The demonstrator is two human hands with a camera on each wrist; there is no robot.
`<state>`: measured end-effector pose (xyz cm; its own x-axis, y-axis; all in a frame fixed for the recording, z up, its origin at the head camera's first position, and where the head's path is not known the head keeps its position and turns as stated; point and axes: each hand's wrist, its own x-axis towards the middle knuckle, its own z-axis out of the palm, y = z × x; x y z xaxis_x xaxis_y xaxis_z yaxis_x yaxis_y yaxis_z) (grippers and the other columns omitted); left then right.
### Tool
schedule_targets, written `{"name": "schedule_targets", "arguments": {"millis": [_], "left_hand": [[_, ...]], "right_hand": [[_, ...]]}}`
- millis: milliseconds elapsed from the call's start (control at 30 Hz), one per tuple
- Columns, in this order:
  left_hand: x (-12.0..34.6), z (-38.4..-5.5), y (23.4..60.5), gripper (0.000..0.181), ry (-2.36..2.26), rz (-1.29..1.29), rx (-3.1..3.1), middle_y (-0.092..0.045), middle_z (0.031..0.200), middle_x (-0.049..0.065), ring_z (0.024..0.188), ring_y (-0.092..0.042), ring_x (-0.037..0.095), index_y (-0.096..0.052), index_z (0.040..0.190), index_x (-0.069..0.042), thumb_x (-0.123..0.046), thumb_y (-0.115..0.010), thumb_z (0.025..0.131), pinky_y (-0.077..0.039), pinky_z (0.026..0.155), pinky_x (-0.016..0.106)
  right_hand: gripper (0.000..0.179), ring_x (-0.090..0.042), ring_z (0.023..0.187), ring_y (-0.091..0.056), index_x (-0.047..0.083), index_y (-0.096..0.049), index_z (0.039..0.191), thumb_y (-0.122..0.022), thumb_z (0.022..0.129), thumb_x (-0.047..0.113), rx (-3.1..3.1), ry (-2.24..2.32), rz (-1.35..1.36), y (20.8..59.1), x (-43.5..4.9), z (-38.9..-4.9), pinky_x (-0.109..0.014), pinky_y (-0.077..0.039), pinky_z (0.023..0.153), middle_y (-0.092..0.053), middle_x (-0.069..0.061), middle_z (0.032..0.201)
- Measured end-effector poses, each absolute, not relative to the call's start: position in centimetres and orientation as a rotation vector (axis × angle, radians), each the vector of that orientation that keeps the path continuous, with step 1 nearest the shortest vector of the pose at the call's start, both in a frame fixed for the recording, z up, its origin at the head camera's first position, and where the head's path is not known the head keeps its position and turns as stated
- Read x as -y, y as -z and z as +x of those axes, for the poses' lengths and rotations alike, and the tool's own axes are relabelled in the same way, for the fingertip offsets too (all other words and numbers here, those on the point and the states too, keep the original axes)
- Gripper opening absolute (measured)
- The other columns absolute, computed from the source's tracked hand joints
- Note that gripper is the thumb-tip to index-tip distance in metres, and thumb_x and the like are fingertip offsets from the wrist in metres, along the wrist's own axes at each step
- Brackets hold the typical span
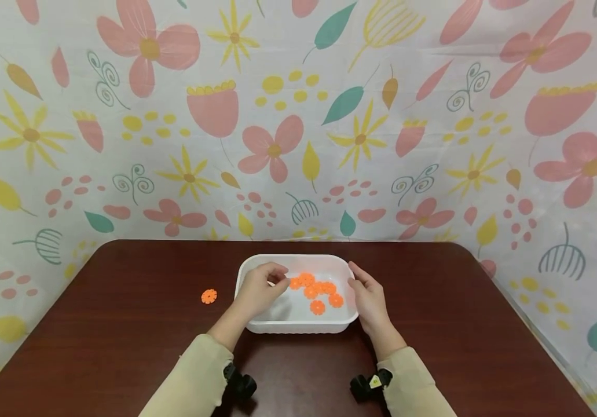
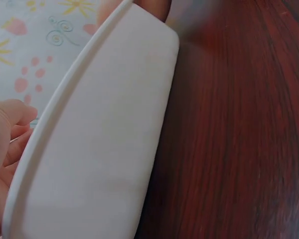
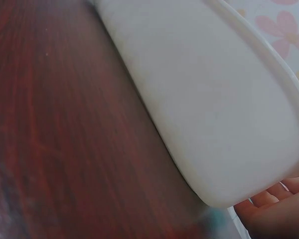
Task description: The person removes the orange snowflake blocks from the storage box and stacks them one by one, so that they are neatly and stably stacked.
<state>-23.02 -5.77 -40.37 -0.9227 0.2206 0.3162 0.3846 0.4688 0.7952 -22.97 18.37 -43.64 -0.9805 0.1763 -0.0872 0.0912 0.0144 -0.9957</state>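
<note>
A white plastic bin (image 1: pixel 298 327) stands on the table, with several orange flower-shaped discs (image 1: pixel 317 307) lying inside it toward the right. Over the bin's left half hangs my left hand (image 1: pixel 260 288), fingers loosely bent and thumb apart from the index finger. Its fingertips are close beside the leftmost discs, and nothing shows between them. My right hand (image 1: pixel 369 298) grips the bin's right end, thumb at the rim and fingers along the outside wall. In the right wrist view those fingers (image 3: pixel 264 199) show at the bin's far corner.
One more orange disc (image 1: pixel 209 296) lies on the dark wooden table (image 1: pixel 121 324), left of the bin. Behind the table hangs a flower-patterned cloth (image 1: pixel 298 145). Both wrists carry a black camera mount (image 1: pixel 240 383).
</note>
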Motion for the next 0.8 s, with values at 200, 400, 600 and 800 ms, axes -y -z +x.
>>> {"name": "schedule_targets", "arguments": {"millis": [200, 400, 600, 800], "left_hand": [[4.3, -23.3, 40.9, 0.021, 1.441, -0.606, 2.609, -0.069, 0.088, 0.007, 0.080, -0.064, 0.019, -0.067, 0.103, 0.000, -0.011, -0.068, 0.084, -0.050, 0.068, 0.024], [3.0, -23.9, 40.7, 0.023, 1.407, -0.696, 2.679, -0.069, 0.093, 0.008, 0.084, -0.064, 0.020, -0.067, 0.105, 0.000, -0.009, -0.068, 0.084, -0.051, 0.075, 0.027], [1.8, -24.7, 40.6, 0.022, 1.354, -0.781, 2.733, -0.069, 0.094, 0.008, 0.085, -0.062, 0.018, -0.069, 0.104, -0.002, -0.009, -0.069, 0.083, -0.051, 0.078, 0.027], [0.5, -24.9, 41.0, 0.020, 1.369, -0.767, 2.877, -0.068, 0.094, 0.002, 0.085, -0.058, 0.014, -0.070, 0.104, -0.007, -0.011, -0.068, 0.085, -0.050, 0.080, 0.026]], "right_hand": [[0.046, -0.022, 0.139, -0.031, 0.007, -0.042, 0.142, -0.044, 0.097, 0.010, 2.200, -2.140, -0.282, 43.8, -18.4, -22.9, -0.039, -0.031, 0.112, -0.036, -0.009, 0.150], [0.045, -0.021, 0.139, -0.032, 0.007, -0.043, 0.141, -0.045, 0.096, 0.009, 2.187, -2.131, -0.255, 43.4, -18.4, -23.0, -0.038, -0.031, 0.112, -0.038, -0.009, 0.149], [0.045, -0.021, 0.139, -0.032, 0.007, -0.044, 0.141, -0.045, 0.096, 0.009, 2.174, -2.131, -0.267, 43.3, -18.3, -23.3, -0.038, -0.031, 0.112, -0.038, -0.008, 0.149], [0.045, -0.021, 0.138, -0.033, 0.008, -0.043, 0.142, -0.044, 0.097, 0.010, 2.194, -2.147, -0.286, 43.8, -18.3, -22.9, -0.038, -0.032, 0.111, -0.037, -0.009, 0.150]]}}
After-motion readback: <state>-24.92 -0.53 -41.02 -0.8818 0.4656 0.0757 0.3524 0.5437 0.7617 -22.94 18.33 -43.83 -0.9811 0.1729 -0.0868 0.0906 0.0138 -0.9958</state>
